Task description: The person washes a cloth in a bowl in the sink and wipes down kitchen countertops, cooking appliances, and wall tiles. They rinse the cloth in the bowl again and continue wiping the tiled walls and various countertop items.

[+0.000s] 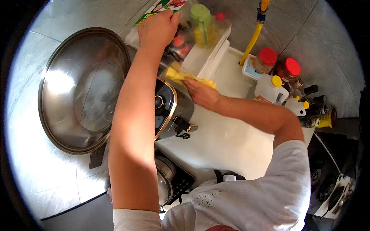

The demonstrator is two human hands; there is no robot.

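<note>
My right hand (pixel 202 95) grips a yellow cloth (pixel 179 75) beside the near side of a clear plastic storage box (pixel 206 57). Stretched across the middle of the view, my left arm ends in my closed left hand (pixel 158 29) at the box's far left side. A green and red printed packet (pixel 163 7) lies right by its fingers; what they grip is hidden. In the box stand a green-lidded pitcher (pixel 202 27) with yellowish contents and red-capped containers (pixel 179 43). A black appliance with a copper-coloured trim (pixel 166 107) is partly behind my left forearm.
A large steel wok (pixel 83 90) leans against the tiled wall at left. Red-lidded jars (pixel 267 57), a yellow-capped jug (pixel 269 88) and several bottles (pixel 320 109) line the right side of the white counter (pixel 227 131). A yellow hose (pixel 252 42) rises behind. A metal pot (pixel 165 177) sits nearby.
</note>
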